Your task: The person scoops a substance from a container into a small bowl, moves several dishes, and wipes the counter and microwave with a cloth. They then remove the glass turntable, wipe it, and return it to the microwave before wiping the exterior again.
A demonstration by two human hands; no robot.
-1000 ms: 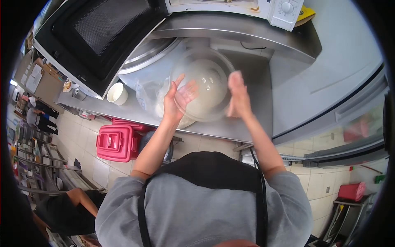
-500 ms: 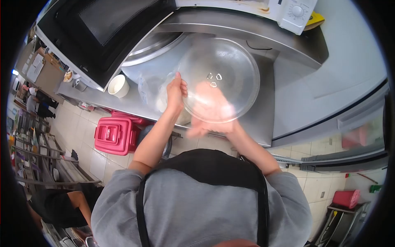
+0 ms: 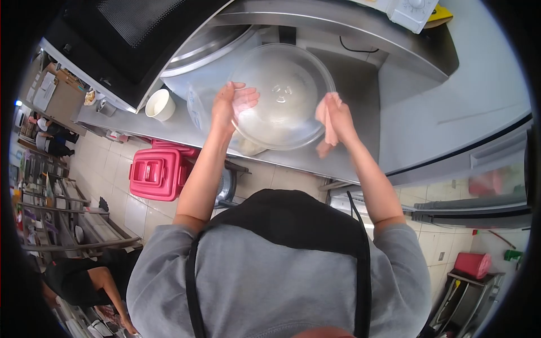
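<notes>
A clear round microwave turntable plate (image 3: 282, 121) is held up over the steel counter, with a small raised hub near its middle. My left hand (image 3: 225, 107) grips its left edge; the fingers show through the glass from beneath. At the right rim, my right hand (image 3: 340, 115) pinches a pale pink cloth (image 3: 325, 119) against the glass. The cloth's lower end hangs down and is blurred. Above left, the black-lined microwave door (image 3: 112, 50) stands open, partly cut off by the frame.
A white paper cup (image 3: 160, 105) and a clear plastic bag (image 3: 195, 107) sit on the steel counter (image 3: 360, 129). Behind them is a large round metal lid (image 3: 208, 50). A red lidded bin (image 3: 155, 174) stands on the floor. A person in black (image 3: 84, 281) is at lower left.
My right hand has moved from beneath the plate out to its right rim, where the pink cloth now shows. The plate has shifted slightly left and away from me.
</notes>
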